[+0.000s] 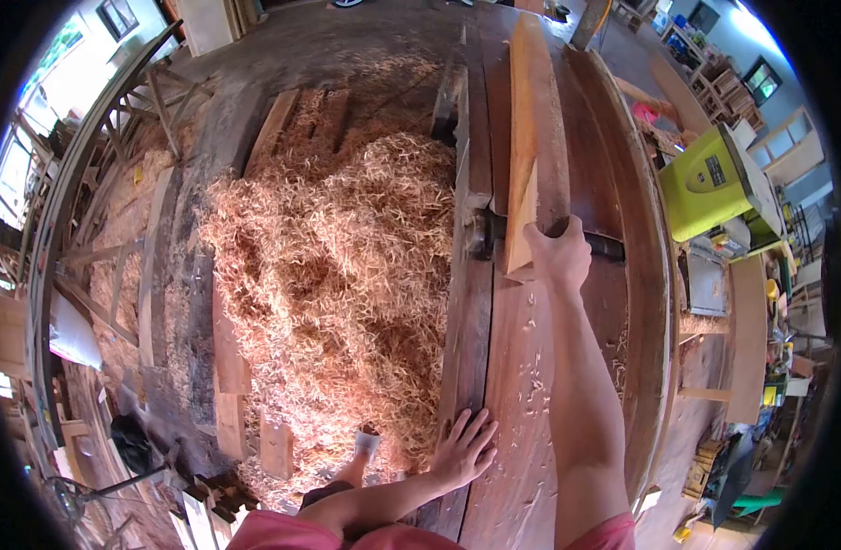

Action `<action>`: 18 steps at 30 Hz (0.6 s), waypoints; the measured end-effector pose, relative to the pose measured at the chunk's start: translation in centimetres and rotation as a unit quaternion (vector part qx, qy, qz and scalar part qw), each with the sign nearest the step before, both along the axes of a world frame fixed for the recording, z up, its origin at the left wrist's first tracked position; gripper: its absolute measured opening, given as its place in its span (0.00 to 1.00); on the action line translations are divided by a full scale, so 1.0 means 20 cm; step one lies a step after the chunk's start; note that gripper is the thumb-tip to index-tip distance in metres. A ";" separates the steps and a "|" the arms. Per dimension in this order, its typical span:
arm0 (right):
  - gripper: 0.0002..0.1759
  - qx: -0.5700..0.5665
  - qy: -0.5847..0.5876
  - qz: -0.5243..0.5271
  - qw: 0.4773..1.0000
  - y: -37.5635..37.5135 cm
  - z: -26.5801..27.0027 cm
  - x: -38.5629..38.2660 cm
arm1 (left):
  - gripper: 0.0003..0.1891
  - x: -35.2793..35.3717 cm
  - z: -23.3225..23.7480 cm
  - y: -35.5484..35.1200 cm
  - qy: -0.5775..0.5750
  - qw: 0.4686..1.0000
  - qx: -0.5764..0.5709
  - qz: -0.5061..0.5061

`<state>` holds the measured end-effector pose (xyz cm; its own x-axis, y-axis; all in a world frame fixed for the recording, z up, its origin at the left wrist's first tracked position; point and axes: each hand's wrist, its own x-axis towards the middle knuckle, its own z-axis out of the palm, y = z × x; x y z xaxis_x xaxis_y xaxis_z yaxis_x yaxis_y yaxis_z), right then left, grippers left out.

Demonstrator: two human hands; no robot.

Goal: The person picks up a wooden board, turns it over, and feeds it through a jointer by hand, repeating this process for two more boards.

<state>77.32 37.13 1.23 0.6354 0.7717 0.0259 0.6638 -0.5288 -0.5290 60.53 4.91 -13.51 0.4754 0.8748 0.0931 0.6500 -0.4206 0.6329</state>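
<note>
A long wooden beam (541, 119) lies lengthwise on the reddish-brown wooden bench (521, 403), its pale sawn side facing left. Its near end is in the grip of my right hand (562, 252), with the thumb over the left side; the fingertips are partly hidden. Under the beam, a dark cylindrical bar (607, 247) crosses the bench just beside that hand. My left hand (464, 451) rests palm down on the bench's left edge, fingers spread, holding nothing.
A large heap of wood shavings (347, 275) covers the floor left of the bench. A raised wooden rail (654, 302) runs along the right side. Beyond it stands a yellow-green machine (705, 188). At far left is a timber frame (67, 174).
</note>
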 end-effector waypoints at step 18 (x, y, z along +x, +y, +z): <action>0.45 -0.001 -0.024 0.024 0.999 0.38 -0.02 0.10 | 0.30 0.00 -0.08 -0.04 -0.063 0.998 -0.023 -0.002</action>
